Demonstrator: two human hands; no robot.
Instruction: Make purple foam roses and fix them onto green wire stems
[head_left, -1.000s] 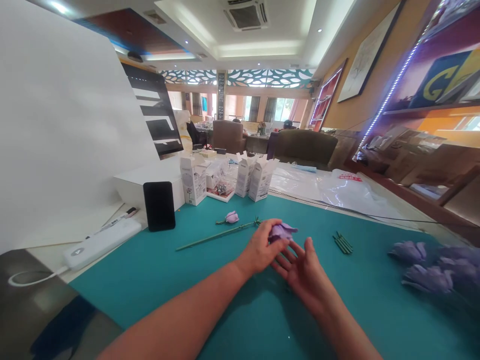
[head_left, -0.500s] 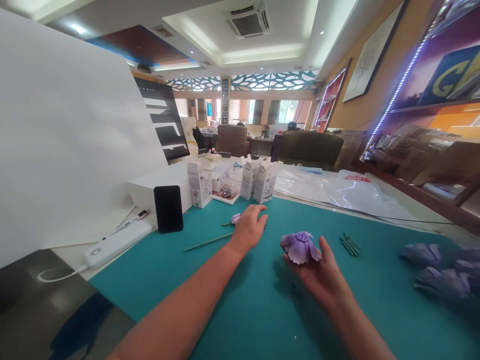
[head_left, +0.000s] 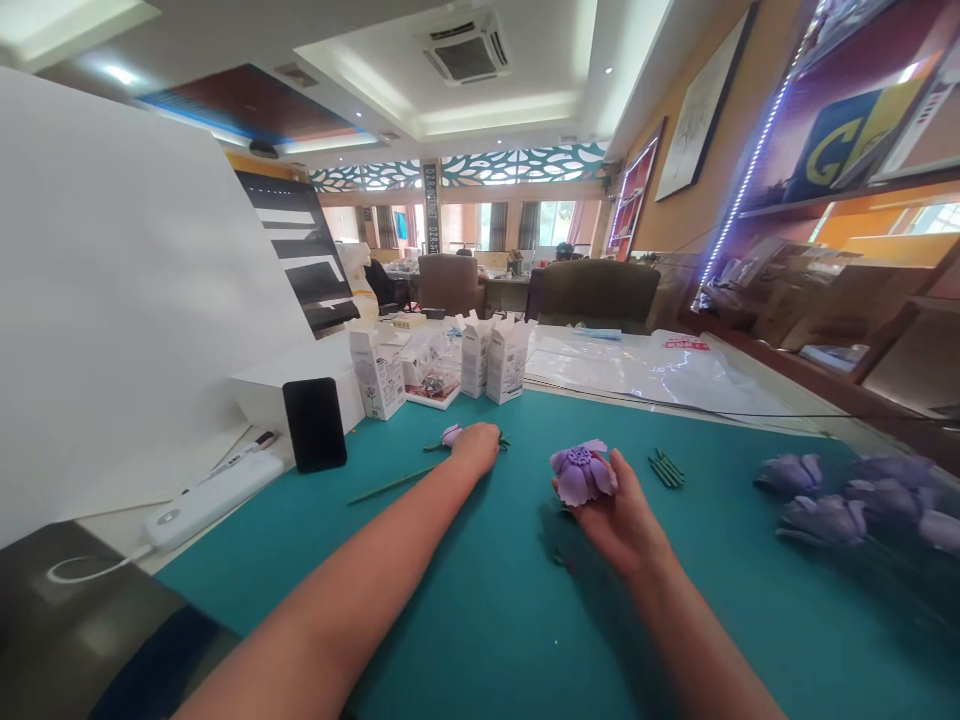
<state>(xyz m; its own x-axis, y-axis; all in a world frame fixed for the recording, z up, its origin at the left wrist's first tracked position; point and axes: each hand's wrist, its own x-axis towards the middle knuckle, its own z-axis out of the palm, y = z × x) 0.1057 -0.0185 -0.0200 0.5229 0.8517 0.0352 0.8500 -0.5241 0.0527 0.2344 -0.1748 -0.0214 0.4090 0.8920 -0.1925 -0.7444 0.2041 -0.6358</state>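
Observation:
My right hand [head_left: 626, 515] cups a purple artificial flower [head_left: 583, 473], its ruffled centre facing up and its petals spread. On the green mat, my left hand [head_left: 478, 450] reaches down with fingers curled and mostly hidden. Small green pieces [head_left: 505, 441] show just beyond its fingertips. A pale purple flower bud [head_left: 451, 435] lies at its left side, and a long green stem [head_left: 390, 485] rests nearer to me. Right of my right hand lies a small bunch of short green stems [head_left: 666, 469].
Several purple flowers [head_left: 821, 520] lie at the right of the mat [head_left: 480, 610]. White boxes [head_left: 507, 362] and a tray of small parts [head_left: 433, 392] line the back. A black phone-like panel [head_left: 315, 425] and a white power strip [head_left: 214, 498] stand left.
My left hand has lowered and its fingers have curled down toward the small green pieces. The right hand still holds the purple flower. The whole view has shifted, with objects sitting further left.

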